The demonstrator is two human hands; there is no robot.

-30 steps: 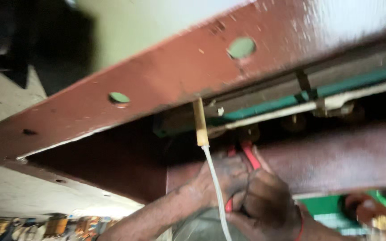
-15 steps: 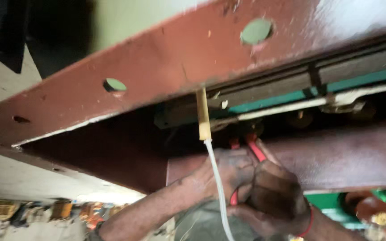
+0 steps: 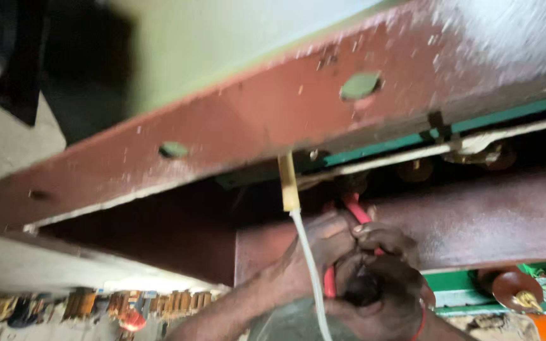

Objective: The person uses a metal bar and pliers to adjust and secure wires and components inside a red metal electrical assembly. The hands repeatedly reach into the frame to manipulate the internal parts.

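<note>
Pliers: red-handled pliers (image 3: 354, 218) are gripped beneath a rust-red steel beam (image 3: 273, 120), the nose pushed up into the dark gap (tip hidden).
Left hand: the left hand (image 3: 320, 243) is wrapped around the upper handles, fingers curled tight.
Right hand: the right hand (image 3: 380, 284) is closed over the lower handles, touching the left; a red band is seen at the wrist.
Cable: a white cable (image 3: 311, 271) hangs from a yellowish sleeve (image 3: 288, 183), just beside the left hand.
Surroundings: a green rail (image 3: 507, 110) and a lower red beam (image 3: 488, 218) are seen behind.
</note>
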